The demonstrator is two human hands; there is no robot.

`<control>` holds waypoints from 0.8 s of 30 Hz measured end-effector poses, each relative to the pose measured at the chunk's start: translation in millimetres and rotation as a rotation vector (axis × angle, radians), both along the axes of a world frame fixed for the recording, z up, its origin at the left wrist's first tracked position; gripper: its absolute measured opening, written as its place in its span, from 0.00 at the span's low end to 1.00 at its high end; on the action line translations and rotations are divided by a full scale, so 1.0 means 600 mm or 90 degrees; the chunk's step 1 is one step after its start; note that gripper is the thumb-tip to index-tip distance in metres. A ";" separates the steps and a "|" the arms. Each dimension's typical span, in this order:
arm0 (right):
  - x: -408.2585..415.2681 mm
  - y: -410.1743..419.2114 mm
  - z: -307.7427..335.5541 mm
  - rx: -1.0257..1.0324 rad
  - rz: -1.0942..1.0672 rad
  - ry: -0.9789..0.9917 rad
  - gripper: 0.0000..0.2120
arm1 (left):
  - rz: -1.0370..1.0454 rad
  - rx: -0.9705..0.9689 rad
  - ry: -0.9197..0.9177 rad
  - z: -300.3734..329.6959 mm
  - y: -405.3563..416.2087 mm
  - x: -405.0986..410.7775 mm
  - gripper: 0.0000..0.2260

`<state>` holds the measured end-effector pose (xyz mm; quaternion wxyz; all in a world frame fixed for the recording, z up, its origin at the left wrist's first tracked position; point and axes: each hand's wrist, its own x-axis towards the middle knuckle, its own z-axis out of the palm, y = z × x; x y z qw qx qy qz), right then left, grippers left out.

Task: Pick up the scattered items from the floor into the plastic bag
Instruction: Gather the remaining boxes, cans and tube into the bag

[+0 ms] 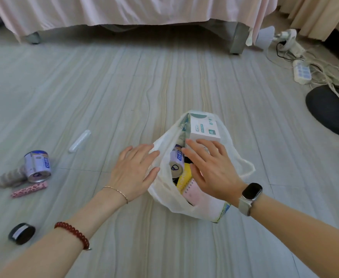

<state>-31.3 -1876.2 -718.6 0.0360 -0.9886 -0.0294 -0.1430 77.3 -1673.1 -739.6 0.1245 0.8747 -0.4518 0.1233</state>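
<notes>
Hands spread flat, gripping nothing: left hand point(133, 169) at nine o'clock of crinkled white plastic bag point(184, 203), right hand point(210, 167) over its mouth; grey striped floor point(104, 87), pink-draped bed point(124, 11) at twelve.

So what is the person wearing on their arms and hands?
Both arms are bare, with no sleeves showing. By the left hand there is a thin gold chain bracelet at the wrist, and farther up that forearm a dark red beaded bracelet. By the right hand the wrist has a smartwatch with a dark rectangular screen on a pale beige band. I can see no rings.
</notes>
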 end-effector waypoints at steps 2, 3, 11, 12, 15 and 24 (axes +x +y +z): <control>0.025 0.049 0.001 0.053 0.061 -0.016 0.18 | 0.060 -0.003 0.001 0.013 0.048 0.006 0.17; 0.036 0.077 -0.001 0.073 0.098 -0.024 0.18 | 0.095 -0.001 0.003 0.016 0.077 0.007 0.17; 0.087 0.335 -0.089 0.141 0.350 0.125 0.18 | 0.503 -0.036 0.111 -0.030 0.382 -0.099 0.19; 0.087 0.366 -0.105 0.141 0.356 0.176 0.18 | 0.590 -0.056 0.159 -0.044 0.416 -0.123 0.21; 0.089 0.444 -0.149 0.141 0.370 0.316 0.21 | 0.790 -0.092 0.288 -0.090 0.488 -0.177 0.31; 0.185 0.686 -0.204 0.102 0.318 0.392 0.34 | 0.898 -0.171 0.435 -0.159 0.594 -0.277 0.31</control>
